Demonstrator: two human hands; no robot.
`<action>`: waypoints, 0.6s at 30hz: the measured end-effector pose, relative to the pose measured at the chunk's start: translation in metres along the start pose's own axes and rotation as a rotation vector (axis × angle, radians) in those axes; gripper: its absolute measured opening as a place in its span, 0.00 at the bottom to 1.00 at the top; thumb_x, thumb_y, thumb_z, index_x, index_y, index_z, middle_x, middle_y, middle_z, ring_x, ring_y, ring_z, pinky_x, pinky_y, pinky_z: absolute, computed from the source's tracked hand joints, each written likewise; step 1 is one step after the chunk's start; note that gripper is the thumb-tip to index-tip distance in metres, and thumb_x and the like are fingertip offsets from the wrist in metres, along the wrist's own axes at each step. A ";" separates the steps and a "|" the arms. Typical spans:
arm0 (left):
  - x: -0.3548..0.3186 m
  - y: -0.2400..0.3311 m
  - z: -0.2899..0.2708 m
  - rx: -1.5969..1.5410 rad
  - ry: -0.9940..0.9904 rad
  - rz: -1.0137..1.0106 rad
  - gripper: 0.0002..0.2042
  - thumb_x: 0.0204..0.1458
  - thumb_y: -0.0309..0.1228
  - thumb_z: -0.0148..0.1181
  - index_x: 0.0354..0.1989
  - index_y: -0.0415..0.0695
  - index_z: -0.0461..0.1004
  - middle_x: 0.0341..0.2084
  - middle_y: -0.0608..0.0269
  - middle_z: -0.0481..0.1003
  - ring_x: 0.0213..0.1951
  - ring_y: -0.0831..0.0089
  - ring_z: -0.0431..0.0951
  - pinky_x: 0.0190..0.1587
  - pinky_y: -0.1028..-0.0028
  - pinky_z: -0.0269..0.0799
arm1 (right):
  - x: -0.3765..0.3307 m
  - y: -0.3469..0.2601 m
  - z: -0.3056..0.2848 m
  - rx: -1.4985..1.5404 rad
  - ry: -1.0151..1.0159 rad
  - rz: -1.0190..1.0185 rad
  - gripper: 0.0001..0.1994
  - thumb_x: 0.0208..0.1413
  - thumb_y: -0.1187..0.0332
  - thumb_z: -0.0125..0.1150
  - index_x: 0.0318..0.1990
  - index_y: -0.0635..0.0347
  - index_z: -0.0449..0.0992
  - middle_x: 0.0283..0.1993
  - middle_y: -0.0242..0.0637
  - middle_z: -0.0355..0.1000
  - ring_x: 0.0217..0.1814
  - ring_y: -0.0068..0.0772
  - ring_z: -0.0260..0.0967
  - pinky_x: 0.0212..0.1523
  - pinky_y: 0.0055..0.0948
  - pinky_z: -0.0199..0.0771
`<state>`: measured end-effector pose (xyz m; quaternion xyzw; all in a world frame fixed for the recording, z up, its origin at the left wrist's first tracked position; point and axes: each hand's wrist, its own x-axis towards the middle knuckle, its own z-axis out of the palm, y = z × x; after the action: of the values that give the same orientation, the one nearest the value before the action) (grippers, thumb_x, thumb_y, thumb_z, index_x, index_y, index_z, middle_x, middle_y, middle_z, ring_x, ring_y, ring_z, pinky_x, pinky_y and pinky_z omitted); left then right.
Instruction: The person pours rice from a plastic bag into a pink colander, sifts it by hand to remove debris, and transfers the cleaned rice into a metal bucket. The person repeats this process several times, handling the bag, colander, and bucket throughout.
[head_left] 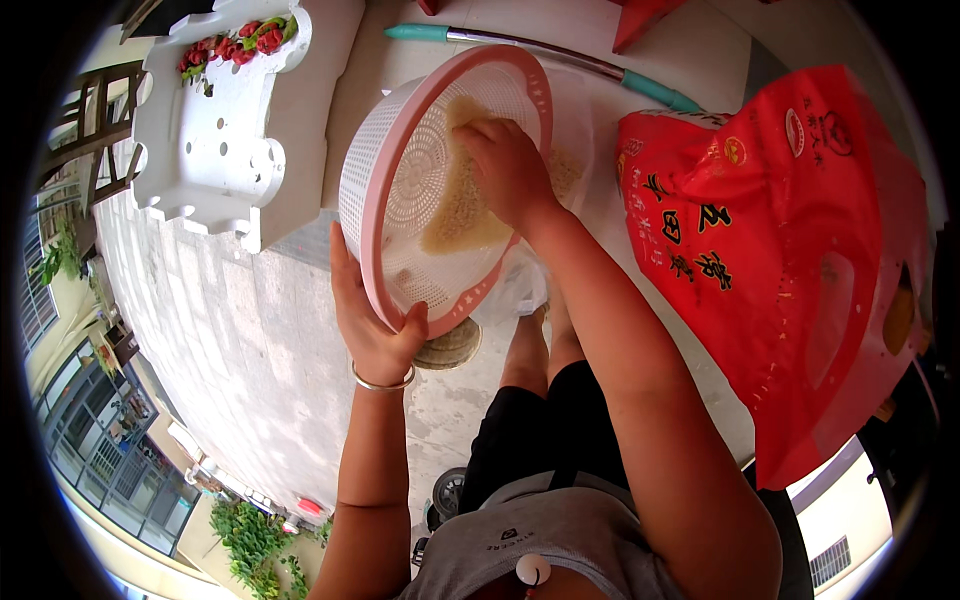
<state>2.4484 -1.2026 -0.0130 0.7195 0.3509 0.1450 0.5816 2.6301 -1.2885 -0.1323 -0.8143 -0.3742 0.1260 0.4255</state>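
Observation:
A pink-rimmed white colander [372, 215] is tilted in front of me, with pale grains of rice [462, 205] heaped against its right side. My left hand [375, 318] grips its lower left rim, thumb inside and fingers along the outside; a bangle circles that wrist. Over the rim reaches my right hand [505, 170], its curled fingers down in the rice. The fingertips are partly hidden. Some rice also shows through clear plastic [570, 140] beneath and to the right of the colander.
A large red bag [750, 220] with a handle slot stands on the right. Beyond the colander lies a pole with teal ends [545, 45]. At left is a white scalloped box [290, 110] with red artificial flowers [240, 42]. A round woven mat [452, 347] shows below the colander.

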 end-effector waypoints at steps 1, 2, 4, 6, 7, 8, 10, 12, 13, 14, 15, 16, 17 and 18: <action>-0.001 -0.003 0.000 -0.009 0.004 0.014 0.52 0.28 0.26 0.58 0.69 0.35 0.42 0.56 0.48 0.63 0.57 0.60 0.65 0.60 0.66 0.61 | -0.005 0.000 0.002 -0.027 -0.073 -0.008 0.17 0.45 0.81 0.54 0.45 0.60 0.76 0.49 0.41 0.72 0.53 0.45 0.66 0.56 0.38 0.67; -0.001 -0.006 0.001 -0.021 0.007 0.027 0.52 0.28 0.25 0.57 0.70 0.35 0.41 0.56 0.47 0.62 0.57 0.60 0.65 0.60 0.66 0.61 | -0.013 0.003 0.004 -0.075 -0.122 -0.022 0.16 0.44 0.80 0.55 0.44 0.60 0.76 0.47 0.41 0.72 0.53 0.45 0.66 0.55 0.38 0.67; 0.001 0.002 0.004 -0.047 0.028 0.027 0.52 0.27 0.24 0.57 0.70 0.35 0.40 0.57 0.47 0.62 0.57 0.60 0.65 0.60 0.66 0.60 | -0.029 0.006 0.007 -0.161 -0.228 -0.055 0.14 0.44 0.78 0.56 0.41 0.60 0.77 0.44 0.40 0.73 0.51 0.44 0.67 0.54 0.38 0.67; 0.002 0.004 0.006 -0.068 0.042 0.033 0.53 0.27 0.23 0.57 0.70 0.35 0.39 0.57 0.47 0.61 0.58 0.60 0.65 0.60 0.66 0.60 | -0.043 0.011 -0.003 -0.131 -0.282 -0.007 0.14 0.44 0.78 0.57 0.41 0.60 0.77 0.45 0.41 0.73 0.51 0.44 0.67 0.54 0.38 0.68; 0.003 0.004 0.007 -0.076 0.046 0.035 0.53 0.27 0.23 0.57 0.70 0.35 0.39 0.58 0.47 0.61 0.58 0.60 0.65 0.61 0.66 0.59 | -0.049 0.013 -0.007 -0.117 -0.308 0.018 0.14 0.44 0.78 0.57 0.41 0.61 0.77 0.46 0.41 0.73 0.52 0.44 0.67 0.54 0.38 0.68; 0.003 0.003 0.007 -0.086 0.050 0.037 0.53 0.27 0.23 0.58 0.70 0.35 0.39 0.58 0.46 0.60 0.58 0.59 0.65 0.61 0.65 0.59 | -0.054 0.010 -0.012 -0.098 -0.214 0.035 0.15 0.44 0.78 0.58 0.42 0.60 0.77 0.47 0.41 0.73 0.52 0.44 0.68 0.55 0.37 0.68; 0.002 0.001 0.005 -0.051 0.039 0.036 0.53 0.29 0.23 0.61 0.70 0.34 0.38 0.59 0.45 0.59 0.59 0.59 0.64 0.60 0.65 0.62 | -0.063 0.000 -0.022 -0.059 -0.027 0.069 0.16 0.45 0.78 0.59 0.45 0.60 0.77 0.50 0.42 0.73 0.53 0.44 0.68 0.55 0.36 0.68; 0.002 0.003 0.009 -0.048 0.030 0.042 0.54 0.31 0.24 0.63 0.70 0.34 0.37 0.61 0.44 0.58 0.60 0.59 0.64 0.58 0.64 0.65 | -0.070 -0.021 -0.027 0.165 0.020 0.187 0.17 0.46 0.77 0.60 0.47 0.61 0.75 0.50 0.44 0.72 0.54 0.46 0.67 0.53 0.37 0.69; 0.001 0.010 0.015 -0.055 0.033 0.047 0.54 0.31 0.25 0.65 0.70 0.34 0.36 0.61 0.44 0.58 0.60 0.59 0.63 0.57 0.64 0.67 | -0.073 -0.035 -0.031 0.284 0.040 0.243 0.18 0.46 0.77 0.61 0.48 0.61 0.75 0.50 0.44 0.72 0.54 0.48 0.67 0.52 0.38 0.70; -0.001 0.014 0.019 -0.059 0.040 0.052 0.55 0.32 0.26 0.66 0.70 0.34 0.36 0.62 0.43 0.57 0.60 0.59 0.63 0.56 0.64 0.69 | -0.076 -0.052 -0.040 0.388 -0.042 0.191 0.22 0.47 0.75 0.62 0.54 0.60 0.71 0.53 0.45 0.71 0.55 0.49 0.66 0.54 0.39 0.69; -0.004 0.008 0.018 -0.108 0.042 0.073 0.56 0.33 0.28 0.69 0.70 0.35 0.35 0.62 0.43 0.57 0.61 0.59 0.64 0.52 0.65 0.74 | -0.078 -0.075 -0.048 0.578 -0.162 0.240 0.24 0.46 0.77 0.60 0.55 0.60 0.70 0.55 0.45 0.69 0.56 0.48 0.67 0.54 0.36 0.69; -0.005 0.010 0.021 -0.103 0.033 0.067 0.56 0.33 0.27 0.68 0.70 0.35 0.35 0.62 0.43 0.57 0.60 0.59 0.64 0.52 0.65 0.74 | -0.080 -0.092 -0.055 0.624 -0.199 0.160 0.25 0.44 0.79 0.57 0.55 0.60 0.70 0.55 0.43 0.69 0.55 0.45 0.67 0.50 0.33 0.72; -0.005 0.009 0.023 -0.094 0.028 0.070 0.56 0.33 0.27 0.68 0.70 0.35 0.35 0.62 0.43 0.57 0.60 0.59 0.65 0.51 0.65 0.74 | -0.086 -0.102 -0.055 0.631 -0.218 0.133 0.26 0.43 0.81 0.55 0.55 0.60 0.70 0.55 0.43 0.69 0.55 0.44 0.68 0.49 0.32 0.72; -0.004 0.009 0.024 -0.085 0.024 0.074 0.56 0.33 0.27 0.69 0.70 0.35 0.35 0.62 0.43 0.56 0.60 0.58 0.65 0.51 0.65 0.74 | -0.089 -0.109 -0.054 0.638 -0.238 0.106 0.27 0.42 0.83 0.53 0.55 0.60 0.70 0.54 0.43 0.69 0.55 0.44 0.68 0.48 0.31 0.73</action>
<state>2.4629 -1.2237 -0.0107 0.7048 0.3245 0.1895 0.6017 2.5423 -1.3460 -0.0242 -0.6381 -0.3203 0.3527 0.6048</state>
